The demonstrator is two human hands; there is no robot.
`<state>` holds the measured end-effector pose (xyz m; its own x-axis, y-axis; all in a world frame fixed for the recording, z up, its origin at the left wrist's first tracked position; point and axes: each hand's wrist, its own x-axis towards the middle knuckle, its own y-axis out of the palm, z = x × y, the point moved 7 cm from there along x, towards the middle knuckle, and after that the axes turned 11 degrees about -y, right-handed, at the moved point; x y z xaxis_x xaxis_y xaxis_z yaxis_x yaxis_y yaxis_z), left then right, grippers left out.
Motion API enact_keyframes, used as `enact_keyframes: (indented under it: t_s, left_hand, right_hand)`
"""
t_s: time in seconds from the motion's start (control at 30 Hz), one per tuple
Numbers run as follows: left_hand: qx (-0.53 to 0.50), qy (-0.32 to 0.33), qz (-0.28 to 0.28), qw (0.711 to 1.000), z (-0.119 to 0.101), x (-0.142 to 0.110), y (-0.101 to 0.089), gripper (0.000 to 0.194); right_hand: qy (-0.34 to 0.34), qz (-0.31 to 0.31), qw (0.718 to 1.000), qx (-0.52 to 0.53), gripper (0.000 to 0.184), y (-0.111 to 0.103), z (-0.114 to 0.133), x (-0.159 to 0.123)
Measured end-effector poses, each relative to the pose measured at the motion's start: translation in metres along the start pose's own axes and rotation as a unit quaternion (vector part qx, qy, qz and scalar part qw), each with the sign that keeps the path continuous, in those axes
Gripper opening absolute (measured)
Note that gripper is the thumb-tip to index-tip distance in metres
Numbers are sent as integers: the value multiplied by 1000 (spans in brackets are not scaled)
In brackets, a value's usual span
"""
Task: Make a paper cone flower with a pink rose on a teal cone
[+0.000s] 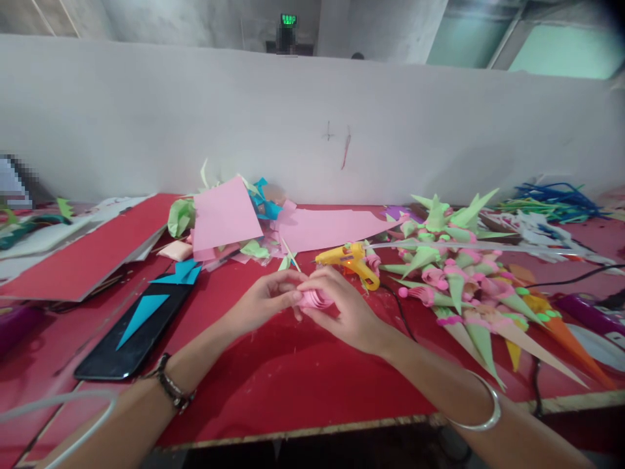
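Between both hands, above the red table (pixel 273 384), is a curled piece of pink paper (pixel 315 299) with folds or strips along it. My left hand (pixel 266 299) pinches its left end between thumb and fingers. From the right, my right hand (pixel 342 309) closes round the same paper, its fingers curved over the top. Just beyond the hands lies a yellow glue gun (pixel 354 260), its nozzle pointing left and a clear glue stick (pixel 469 247) running out to the right. Part of the pink paper is hidden by the fingers.
A heap of green and pink paper cones (pixel 454 273) fills the right side. Pink sheets (pixel 227 218) lie at the back. A black phone (pixel 137 326) with blue paper pieces (pixel 141 318) is at left, near a red board (pixel 92 251). A white partition (pixel 195 117) stands behind.
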<state>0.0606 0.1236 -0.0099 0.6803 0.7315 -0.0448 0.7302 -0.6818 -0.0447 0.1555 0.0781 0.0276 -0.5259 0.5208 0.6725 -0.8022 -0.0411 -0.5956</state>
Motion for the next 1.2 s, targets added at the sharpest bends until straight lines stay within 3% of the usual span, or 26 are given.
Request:
enact_keyframes:
  t_s: [0.17, 0.37, 0.6, 0.7, 0.8, 0.87, 0.97, 1.07, 1.2]
  left_hand:
    - [14, 0, -3, 1000, -2, 0, 2, 24]
    - [32, -7, -24, 999, -3, 0, 1, 25]
    - [35, -15, 18, 999, 0, -2, 10, 26]
    - [82, -3, 0, 997, -4, -3, 5, 27]
    - [242, 31, -23, 970, -12, -5, -10, 30]
    - [375, 51, -30, 925, -13, -6, -21, 38]
    - [485, 48, -25, 873, -3, -3, -38, 52]
    - [510, 23, -14, 860, 11, 1, -46, 51]
    - [498, 10, -6, 867, 17, 3, -44, 42]
  right_hand:
    - [14, -11, 1000, -22, 20, -2, -3, -1]
    - [31, -2, 999, -24, 30, 0, -4, -2]
    - [25, -17, 999, -23, 19, -2, -5, -2]
    - [20, -17, 999, -22, 16, -3, -4, -1]
    - [26, -35, 999, -24, 15, -5, -6, -1]
    - [27, -50, 998, -23, 15, -7, -6, -1]
    - [25, -63, 997, -24, 14, -9, -6, -1]
    - [30, -61, 997, -26, 13, -9, -7, -1]
    - [39, -64, 997, -26, 14, -8, -9, -2]
